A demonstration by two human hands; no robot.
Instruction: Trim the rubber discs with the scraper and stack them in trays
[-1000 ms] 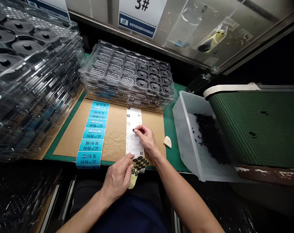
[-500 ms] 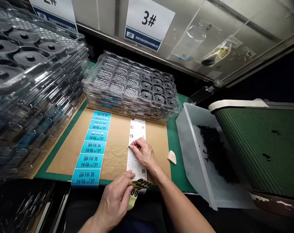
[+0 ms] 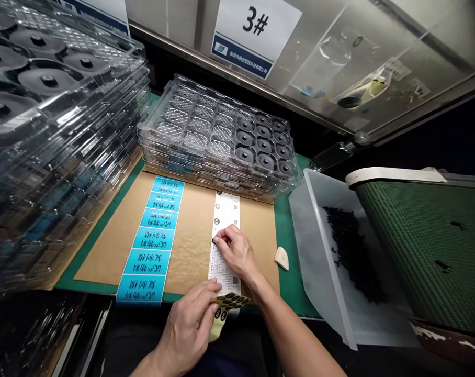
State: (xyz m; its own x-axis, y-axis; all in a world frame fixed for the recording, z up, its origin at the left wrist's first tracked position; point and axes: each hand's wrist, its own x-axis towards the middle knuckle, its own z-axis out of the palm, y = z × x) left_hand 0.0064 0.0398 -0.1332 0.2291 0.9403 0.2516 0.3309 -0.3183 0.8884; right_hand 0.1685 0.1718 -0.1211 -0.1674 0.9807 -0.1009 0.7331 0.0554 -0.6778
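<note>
Near the table's front edge my left hand (image 3: 191, 320) pinches a yellow-backed sheet of round black stickers (image 3: 227, 305) between thumb and fingers. Its fingertips lie beside the lower end of a white strip of printed labels (image 3: 225, 266). Over the middle of that strip, my right hand (image 3: 236, 252) is closed in a pinch on a small round black sticker (image 3: 214, 241) at the strip's left edge. Round dark marks sit along the left side of the strip above it. A strip of blue labels (image 3: 148, 238) lies to the left on the brown cardboard (image 3: 193, 230).
Clear plastic trays (image 3: 210, 133) with round black parts are stacked behind the cardboard. A taller tray stack (image 3: 84, 141) stands at left. On the right are a cream-coloured wedge (image 3: 282, 258), a translucent bin (image 3: 319, 262) with small black pieces, and a green conveyor belt (image 3: 429, 246).
The whole view has shifted slightly, so things sit a little further right. My right hand has settled the black sticker against the strip's left edge; my left hand still holds the sticker sheet.
</note>
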